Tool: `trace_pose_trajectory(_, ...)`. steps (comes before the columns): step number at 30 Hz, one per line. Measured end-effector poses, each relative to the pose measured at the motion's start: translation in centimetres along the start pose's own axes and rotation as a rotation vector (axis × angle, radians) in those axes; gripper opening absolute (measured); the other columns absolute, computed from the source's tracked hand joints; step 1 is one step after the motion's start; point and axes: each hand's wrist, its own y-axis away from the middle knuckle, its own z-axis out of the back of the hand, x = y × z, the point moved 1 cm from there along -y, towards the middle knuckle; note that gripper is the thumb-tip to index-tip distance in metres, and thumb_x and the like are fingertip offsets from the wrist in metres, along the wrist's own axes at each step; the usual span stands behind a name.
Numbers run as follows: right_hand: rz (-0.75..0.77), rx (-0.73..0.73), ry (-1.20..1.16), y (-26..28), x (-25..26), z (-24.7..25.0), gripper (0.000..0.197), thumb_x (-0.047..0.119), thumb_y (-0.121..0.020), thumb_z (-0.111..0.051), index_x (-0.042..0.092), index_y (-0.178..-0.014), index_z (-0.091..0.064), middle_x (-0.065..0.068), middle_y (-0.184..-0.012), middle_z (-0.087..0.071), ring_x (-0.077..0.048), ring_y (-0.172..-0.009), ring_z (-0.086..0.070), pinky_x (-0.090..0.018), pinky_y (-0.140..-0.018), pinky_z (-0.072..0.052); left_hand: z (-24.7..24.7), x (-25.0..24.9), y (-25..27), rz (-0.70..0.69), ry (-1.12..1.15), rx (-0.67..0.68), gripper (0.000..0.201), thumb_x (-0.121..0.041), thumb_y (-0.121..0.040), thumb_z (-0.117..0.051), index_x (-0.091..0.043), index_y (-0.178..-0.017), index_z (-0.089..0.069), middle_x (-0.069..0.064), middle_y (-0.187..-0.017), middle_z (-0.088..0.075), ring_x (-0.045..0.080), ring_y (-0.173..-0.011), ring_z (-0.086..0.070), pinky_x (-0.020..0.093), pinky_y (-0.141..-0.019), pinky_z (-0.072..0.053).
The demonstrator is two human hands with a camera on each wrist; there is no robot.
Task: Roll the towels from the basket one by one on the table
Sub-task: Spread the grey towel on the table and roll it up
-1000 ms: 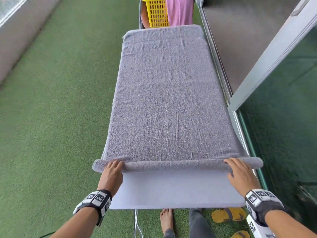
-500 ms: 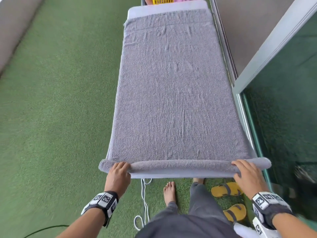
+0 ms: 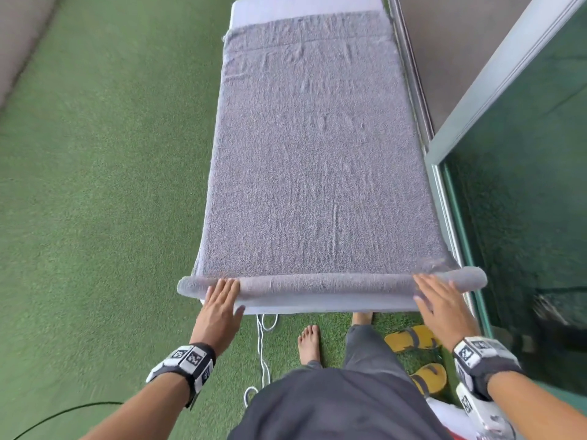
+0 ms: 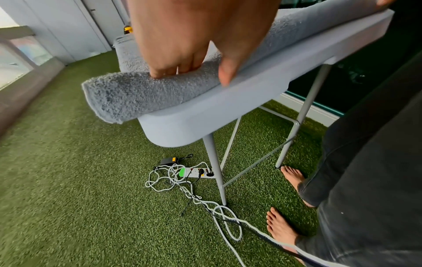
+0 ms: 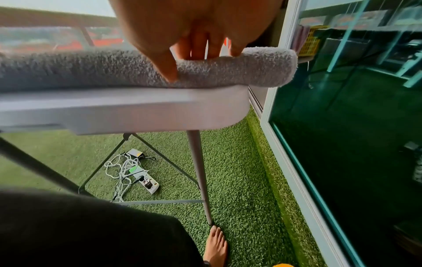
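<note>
A grey towel [image 3: 314, 154] lies spread along a narrow white table [image 3: 327, 304]. Its near end is rolled into a thin roll [image 3: 327, 282] that overhangs both table sides. My left hand [image 3: 222, 296] lies flat on the roll's left end, fingers straight on top [image 4: 182, 59], thumb on the table edge. My right hand [image 3: 435, 296] lies flat on the right end, fingers spread over the roll [image 5: 200, 47]. The roll shows in the left wrist view [image 4: 141, 92] and the right wrist view [image 5: 251, 66]. The basket is out of the head view.
Green artificial turf [image 3: 95, 185] surrounds the table. A glass sliding door with a metal frame [image 3: 457, 201] runs close along the right. On the floor under the table lie a power strip with tangled cables [image 4: 189, 173] and yellow sandals [image 3: 413, 338] by my bare feet.
The roll has grown thicker and my fingers have straightened from curled over it to flat on top. The head view has tilted down, so the yellow basket left the frame.
</note>
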Motion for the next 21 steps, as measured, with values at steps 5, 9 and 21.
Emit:
trace_pose_trajectory(5,-0.070,0.096,0.111,-0.4,0.3,1.0,0.042,0.019,-0.078,-0.072,0.023,-0.119,-0.061,0.005,-0.122,-0.061,-0.018,-0.117,-0.053,-0.043,-0.108,-0.031,1.5,-0.8,-1.0,0.050,-0.068,0.024,0.041,-0.014,-0.071,-0.078,-0.010,-0.110,-0.064,0.008,-0.107,-0.067,0.027,-0.101,-0.063,0.048,-0.099,-0.044)
trace_pose_trajectory(9,-0.081,0.081,0.147,-3.8,0.5,3.2,0.027,0.026,-0.083,-0.063,0.027,-0.109,-0.068,0.005,-0.128,-0.054,-0.020,-0.119,-0.048,-0.044,-0.106,-0.028,3.0,-0.7,-3.9,0.040,-0.113,0.045,0.021,-0.024,-0.087,-0.056,-0.015,-0.103,-0.066,0.005,-0.114,-0.065,0.022,-0.106,-0.057,0.044,-0.104,-0.037)
trace_pose_trajectory(21,-0.077,0.216,0.122,-1.5,0.5,2.1,0.027,0.026,-0.086,-0.060,0.035,-0.111,-0.056,0.016,-0.111,-0.056,-0.011,-0.111,-0.052,-0.038,-0.104,-0.033,2.4,-1.0,-1.8,0.029,0.022,0.022,0.014,-0.020,-0.087,-0.050,-0.017,-0.088,-0.063,-0.003,-0.087,-0.065,0.015,-0.078,-0.057,0.045,-0.082,-0.052)
